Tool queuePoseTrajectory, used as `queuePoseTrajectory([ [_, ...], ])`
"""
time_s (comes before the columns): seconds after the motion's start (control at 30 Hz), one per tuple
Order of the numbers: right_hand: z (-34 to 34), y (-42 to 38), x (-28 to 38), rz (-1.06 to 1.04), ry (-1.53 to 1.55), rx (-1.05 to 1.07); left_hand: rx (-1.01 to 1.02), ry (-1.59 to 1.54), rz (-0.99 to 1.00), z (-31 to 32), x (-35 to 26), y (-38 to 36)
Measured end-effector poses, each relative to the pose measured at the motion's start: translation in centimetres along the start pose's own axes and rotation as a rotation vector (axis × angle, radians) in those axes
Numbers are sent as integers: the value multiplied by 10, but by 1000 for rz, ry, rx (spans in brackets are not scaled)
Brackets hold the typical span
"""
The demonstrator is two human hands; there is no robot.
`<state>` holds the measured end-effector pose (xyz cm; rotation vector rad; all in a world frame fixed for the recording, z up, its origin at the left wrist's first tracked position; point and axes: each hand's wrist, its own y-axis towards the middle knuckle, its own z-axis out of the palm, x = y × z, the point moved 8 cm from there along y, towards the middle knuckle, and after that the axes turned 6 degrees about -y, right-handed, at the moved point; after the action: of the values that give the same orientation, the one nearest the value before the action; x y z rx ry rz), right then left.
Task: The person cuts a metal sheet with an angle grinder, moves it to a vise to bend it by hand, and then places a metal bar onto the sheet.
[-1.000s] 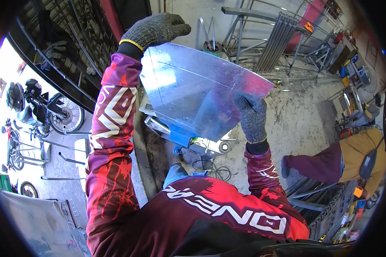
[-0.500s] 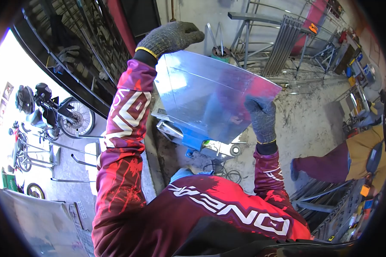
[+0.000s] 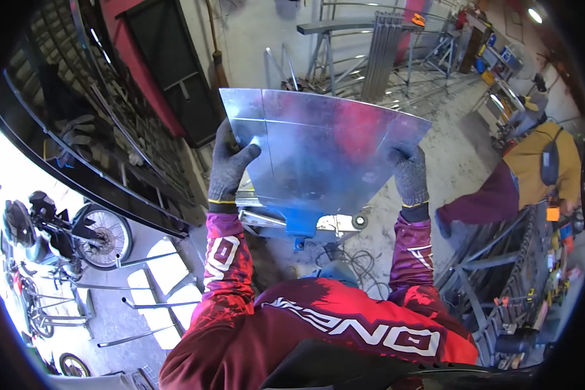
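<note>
A shiny piece of sheet metal (image 3: 318, 153) with scribed lines spans the middle of the view, wide at the far edge and narrower toward me. My left hand (image 3: 229, 166), in a grey knit glove, is closed on its left edge with the thumb on top. On the right edge, my right hand (image 3: 409, 175) in a matching glove grips the sheet with the thumb on top; the other fingers are hidden beneath. Under the near end of the sheet, a blue metal part (image 3: 301, 227) shows, its upper portion covered.
A person (image 3: 546, 166) in a tan top bends at the right, near stacked metal frames (image 3: 500, 266). Cables (image 3: 364, 260) lie on the floor by my feet. A motorcycle (image 3: 65, 227) stands at the left. Grey metal lengths (image 3: 382, 58) lean on a stand at the back.
My left hand has come down from above the sheet's far left corner and now grips its left edge. The right hand keeps its hold. The view has shifted.
</note>
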<state>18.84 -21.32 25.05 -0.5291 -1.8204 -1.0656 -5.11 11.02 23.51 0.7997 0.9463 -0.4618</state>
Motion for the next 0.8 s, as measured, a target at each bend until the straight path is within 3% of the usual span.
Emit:
queuePoseTrajectory([
  [0.1,1,-15,23,-25,-219,-145,-42,118,-20,7,13,-3],
  [0.2,19,-32,17,102,-13,-230,-79,173,2,7,17,-2],
  [0.3,15,-33,1,49,-229,-348,-83,219,-29,6,21,-1],
  [0.53,25,-42,-5,126,-72,-398,-123,159,64,13,14,-9],
  [0.63,27,-46,-2,130,-172,-486,-133,180,128,13,15,-9],
  [0.7,28,-53,2,-32,-411,-628,-201,410,181,10,15,-13],
  [0.8,28,-56,-7,15,-442,-637,-239,431,271,13,14,-18],
])
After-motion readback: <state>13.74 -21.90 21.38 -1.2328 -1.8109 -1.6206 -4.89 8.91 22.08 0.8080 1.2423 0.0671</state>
